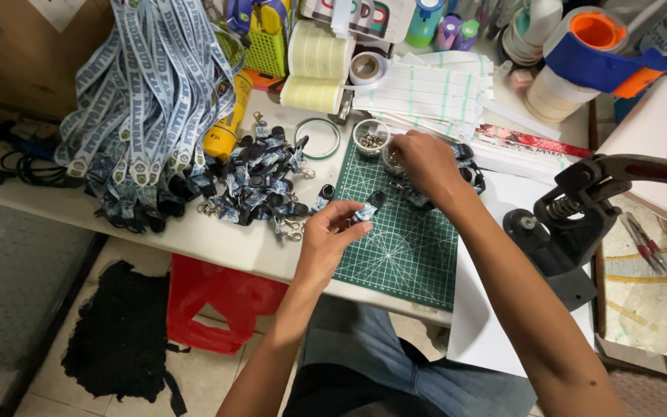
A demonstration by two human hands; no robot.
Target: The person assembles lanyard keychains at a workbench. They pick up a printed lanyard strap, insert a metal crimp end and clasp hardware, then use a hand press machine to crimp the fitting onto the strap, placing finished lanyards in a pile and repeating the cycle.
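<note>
The left hand [332, 234] pinches a short lanyard piece [364, 213] over the green cutting mat [403, 255], near the desk's front edge. The right hand [424, 162] has its fingers bent into a small round cup [393, 160]; whether they grip anything cannot be told. Beside it stands another cup [370, 137] with metal studs.

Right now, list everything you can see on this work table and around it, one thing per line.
Green gridded cutting mat: one, table centre.
Blue-and-white fabric lanyards: a large bundle, upper left.
Black clip-ended strap pieces: a pile, left of mat.
Small clear cup of metal bits: one, mat's top edge.
Black hand press: one, right.
Red plastic bag: one, under table.
Left hand: holds small strap piece.
Right hand: reaching beside the cup.
</note>
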